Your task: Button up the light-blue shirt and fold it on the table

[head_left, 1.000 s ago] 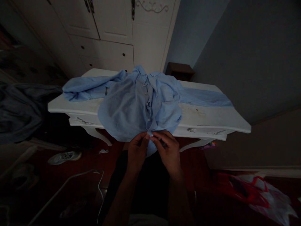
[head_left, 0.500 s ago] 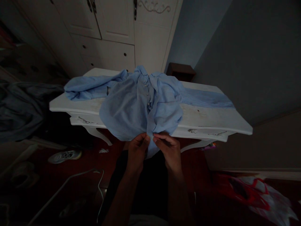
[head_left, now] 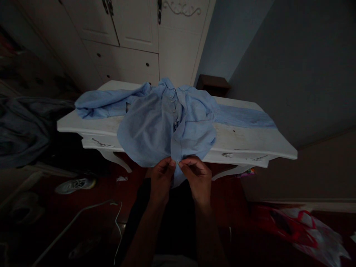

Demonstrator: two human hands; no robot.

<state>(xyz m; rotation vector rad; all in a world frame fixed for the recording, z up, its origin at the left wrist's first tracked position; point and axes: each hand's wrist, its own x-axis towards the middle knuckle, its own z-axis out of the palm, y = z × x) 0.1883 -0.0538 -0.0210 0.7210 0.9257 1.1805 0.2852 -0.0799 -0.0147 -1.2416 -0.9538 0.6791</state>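
Observation:
A light blue button-up shirt (head_left: 144, 126) lies front up across a white table (head_left: 244, 139), its sleeves spread to both sides and its lower hem hanging over the near edge. Small pale buttons run down the upper placket, which gapes open there. At the bottom of the placket my left hand (head_left: 161, 174) pinches the fabric between thumb and forefinger. Close against it, my right hand (head_left: 198, 174) pinches the other side, and a small pale button shows between the fingertips. The fingers partly cover the button and its hole.
Behind the table stands a white wardrobe (head_left: 136, 29), with a small brown box (head_left: 213, 85) to its right. On the dark red floor are a sneaker (head_left: 75, 185), a thin white pole (head_left: 72, 222) and a red and white plastic bag (head_left: 308, 230). Dark clothing (head_left: 25, 129) hangs at left.
My fingertips have drawn closer together at the placket, and my right hand has shifted slightly left. The lower placket strip has moved a little left and lies flatter.

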